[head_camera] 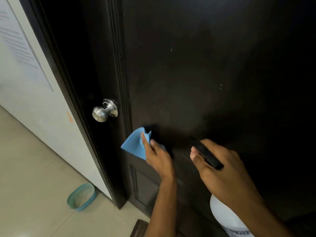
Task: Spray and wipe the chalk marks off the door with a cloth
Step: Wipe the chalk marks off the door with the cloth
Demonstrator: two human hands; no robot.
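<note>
While the left hand [158, 155] presses the blue cloth [135, 144] flat-fingered against the door [205, 65] just right of the doorknob [105, 110], the right hand [222, 168] clutches the spray bottle [227, 218]; only faint specks appear left.

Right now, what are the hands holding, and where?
The left hand presses the cloth on the door. The right hand grips the spray bottle by its black head.
</note>
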